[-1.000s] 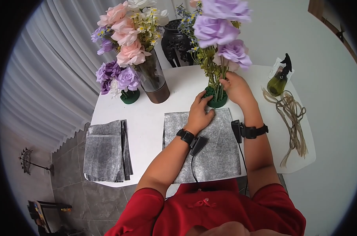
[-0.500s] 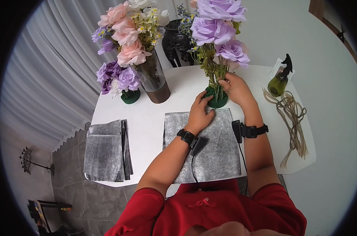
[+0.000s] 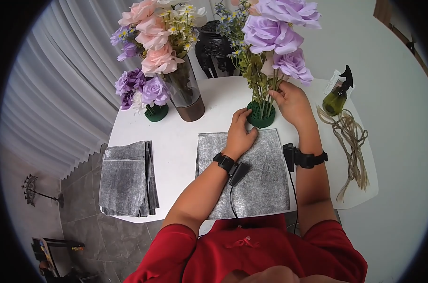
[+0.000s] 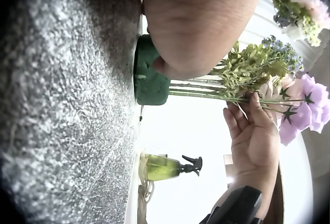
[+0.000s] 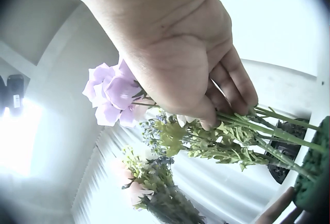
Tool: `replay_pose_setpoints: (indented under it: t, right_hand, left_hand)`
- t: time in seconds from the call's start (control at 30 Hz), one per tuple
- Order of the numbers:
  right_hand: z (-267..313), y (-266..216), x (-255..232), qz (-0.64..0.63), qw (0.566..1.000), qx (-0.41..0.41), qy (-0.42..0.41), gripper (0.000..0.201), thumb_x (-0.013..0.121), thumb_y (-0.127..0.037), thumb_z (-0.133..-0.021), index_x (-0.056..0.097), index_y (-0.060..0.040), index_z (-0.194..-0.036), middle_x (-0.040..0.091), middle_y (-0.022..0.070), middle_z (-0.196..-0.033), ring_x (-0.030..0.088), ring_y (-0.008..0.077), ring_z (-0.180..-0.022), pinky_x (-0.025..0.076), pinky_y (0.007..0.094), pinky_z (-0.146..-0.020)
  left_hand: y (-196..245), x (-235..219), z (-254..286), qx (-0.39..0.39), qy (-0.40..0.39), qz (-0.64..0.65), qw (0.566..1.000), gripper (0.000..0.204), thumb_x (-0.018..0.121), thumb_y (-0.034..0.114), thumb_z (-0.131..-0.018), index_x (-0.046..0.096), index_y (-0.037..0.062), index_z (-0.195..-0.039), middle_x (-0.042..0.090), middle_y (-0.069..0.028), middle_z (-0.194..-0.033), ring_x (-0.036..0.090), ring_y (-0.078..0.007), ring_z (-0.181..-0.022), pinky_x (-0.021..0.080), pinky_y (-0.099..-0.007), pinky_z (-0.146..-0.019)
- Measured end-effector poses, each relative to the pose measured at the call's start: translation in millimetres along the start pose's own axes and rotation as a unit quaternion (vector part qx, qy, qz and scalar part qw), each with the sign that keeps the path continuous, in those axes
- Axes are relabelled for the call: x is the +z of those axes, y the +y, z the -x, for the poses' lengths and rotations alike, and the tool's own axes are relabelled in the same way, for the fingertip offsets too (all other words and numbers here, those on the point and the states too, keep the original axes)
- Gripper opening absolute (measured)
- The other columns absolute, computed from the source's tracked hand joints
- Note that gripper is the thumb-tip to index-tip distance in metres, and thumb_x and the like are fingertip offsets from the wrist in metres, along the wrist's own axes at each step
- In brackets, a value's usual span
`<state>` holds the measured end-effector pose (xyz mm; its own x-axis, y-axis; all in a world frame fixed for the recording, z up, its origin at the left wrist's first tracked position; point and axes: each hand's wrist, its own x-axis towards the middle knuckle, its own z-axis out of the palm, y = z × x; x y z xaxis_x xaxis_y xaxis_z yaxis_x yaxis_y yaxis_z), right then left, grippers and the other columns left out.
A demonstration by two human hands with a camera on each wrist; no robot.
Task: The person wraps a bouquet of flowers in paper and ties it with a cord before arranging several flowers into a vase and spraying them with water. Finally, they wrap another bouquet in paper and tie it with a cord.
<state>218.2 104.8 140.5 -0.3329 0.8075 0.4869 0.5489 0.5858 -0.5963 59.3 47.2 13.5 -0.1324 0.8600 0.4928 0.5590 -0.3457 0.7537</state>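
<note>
A round green floral foam base point(image 3: 262, 120) stands on the white table, just behind the grey sheet. Upright stems point(image 5: 278, 128) rise out of it, topped by large purple roses point(image 3: 273, 35), small blue flowers and leaves. My left hand point(image 3: 241, 138) holds the base at its front left, fingers along the side and thumb at the front. Higher up, my right hand point(image 3: 294, 104) pinches the stems between thumb and fingers, below the lowest purple rose. In the left wrist view the right hand point(image 4: 255, 144) shows its palm beside the stems.
Left of the base stand a tall vase point(image 3: 190, 101) of pink roses and a small purple arrangement point(image 3: 143, 92). Folded grey sheets point(image 3: 124, 181) lie at the left, a larger grey sheet point(image 3: 265, 174) in front. A green spray bottle point(image 3: 335, 100) and raffia strands point(image 3: 348, 146) lie to the right.
The purple roses first shift slightly left, then swing right with my right hand. My left fingers have slid toward the base's left side, uncovering more of its top.
</note>
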Motion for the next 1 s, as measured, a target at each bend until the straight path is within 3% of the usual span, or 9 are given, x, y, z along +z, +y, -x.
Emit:
replay_pose_setpoints:
  t: [0.1, 0.2, 0.27, 0.6, 0.7, 0.77, 0.9, 0.97, 1.0]
  right_hand:
    - [-1.0, -2.0, 1.3, 0.003, 1.0, 0.013, 0.001, 0.021, 0.064, -0.021, -0.083, 0.062, -0.004, -0.095, 0.061, 0.0168, -0.079, 0.059, 0.0348, -0.072, 0.046, 0.0408, -0.065]
    - [-2.7, 1.5, 4.8, 0.042, 0.999, 0.016, 0.0, 0.02, 0.064, -0.02, -0.085, 0.063, -0.003, -0.097, 0.061, 0.0126, -0.072, 0.055, 0.0208, -0.06, 0.044, 0.0324, -0.06]
    - [-4.0, 6.2, 7.0, -0.011, 0.999, 0.04, -0.012, 0.023, 0.063, -0.024, -0.083, 0.062, -0.0034, -0.093, 0.063, 0.0148, -0.079, 0.06, 0.0327, -0.072, 0.046, 0.0404, -0.065]
    - [1.5, 15.2, 6.7, 0.023, 0.997, 0.012, -0.077, 0.022, 0.064, -0.022, -0.082, 0.062, -0.0025, -0.093, 0.063, 0.016, -0.079, 0.061, 0.0335, -0.075, 0.048, 0.0399, -0.068]
    - [0.2, 9.8, 3.2, 0.112, 0.991, -0.014, -0.073, 0.02, 0.064, -0.019, -0.082, 0.062, -0.002, -0.093, 0.063, 0.0166, -0.08, 0.061, 0.0347, -0.075, 0.047, 0.0402, -0.068]
    - [2.9, -3.8, -6.2, 0.025, 0.999, -0.028, -0.009, 0.019, 0.063, -0.015, -0.085, 0.063, -0.0013, -0.097, 0.063, 0.0138, -0.073, 0.058, 0.0234, -0.064, 0.046, 0.0328, -0.063]
    - [6.2, -22.5, -13.4, -0.081, 0.996, 0.021, -0.014, 0.017, 0.061, -0.014, -0.087, 0.063, 0.0002, -0.095, 0.063, 0.0137, -0.073, 0.056, 0.0204, -0.062, 0.045, 0.0311, -0.061]
    - [4.2, -15.0, -1.6, -0.114, 0.993, -0.004, -0.012, 0.02, 0.061, -0.021, -0.085, 0.063, -0.0029, -0.093, 0.063, 0.0184, -0.079, 0.061, 0.0344, -0.073, 0.047, 0.0407, -0.067]
    - [4.2, -14.0, 1.7, -0.115, 0.993, -0.003, -0.01, 0.02, 0.061, -0.021, -0.085, 0.063, -0.0029, -0.093, 0.063, 0.0184, -0.079, 0.061, 0.0344, -0.073, 0.047, 0.0407, -0.067]
  left_hand:
    - [1.4, -1.1, -0.3, -0.003, 0.002, 0.012, 1.0, 0.055, 0.062, 0.009, -0.071, 0.048, 0.0008, -0.124, 0.044, -0.0172, -0.128, 0.047, -0.0338, -0.118, 0.04, -0.0371, -0.099]
    - [3.1, -2.6, -0.1, -0.011, -0.005, 0.016, 1.0, 0.053, 0.062, 0.009, -0.072, 0.05, 0.0018, -0.123, 0.045, -0.0165, -0.128, 0.048, -0.0334, -0.118, 0.041, -0.0371, -0.098]
    - [4.2, -3.0, 0.3, -0.034, -0.02, 0.032, 0.999, 0.051, 0.062, 0.01, -0.072, 0.051, 0.0026, -0.121, 0.045, -0.0157, -0.128, 0.049, -0.0332, -0.117, 0.042, -0.0369, -0.096]
    - [-2.3, 0.0, 0.0, -0.009, -0.014, 0.005, 1.0, 0.049, 0.062, 0.01, -0.072, 0.052, 0.003, -0.12, 0.045, -0.0154, -0.129, 0.049, -0.0327, -0.117, 0.042, -0.0371, -0.097]
    - [-3.0, 0.5, -1.6, 0.045, 0.012, -0.045, 0.998, 0.048, 0.061, 0.008, -0.072, 0.053, 0.001, -0.118, 0.046, -0.0149, -0.129, 0.055, -0.032, -0.106, 0.049, -0.0357, -0.083]
    - [-0.9, -0.7, -0.5, 0.019, 0.0, -0.031, 0.999, 0.048, 0.061, 0.008, -0.072, 0.053, 0.0008, -0.118, 0.047, -0.0149, -0.128, 0.055, -0.032, -0.107, 0.049, -0.0358, -0.084]
    - [-3.5, 0.8, -0.7, 0.02, 0.0, -0.027, 0.999, 0.047, 0.061, 0.008, -0.072, 0.053, 0.0009, -0.118, 0.047, -0.0149, -0.128, 0.055, -0.032, -0.108, 0.049, -0.0358, -0.084]
    - [-4.7, 1.4, -1.5, 0.047, 0.016, -0.045, 0.998, 0.047, 0.061, 0.008, -0.072, 0.053, 0.0011, -0.117, 0.047, -0.015, -0.128, 0.054, -0.0322, -0.108, 0.049, -0.036, -0.085]
    - [-3.3, 1.2, -1.7, 0.049, 0.015, -0.045, 0.998, 0.047, 0.061, 0.008, -0.072, 0.053, 0.0011, -0.117, 0.047, -0.015, -0.128, 0.054, -0.0322, -0.108, 0.049, -0.036, -0.085]
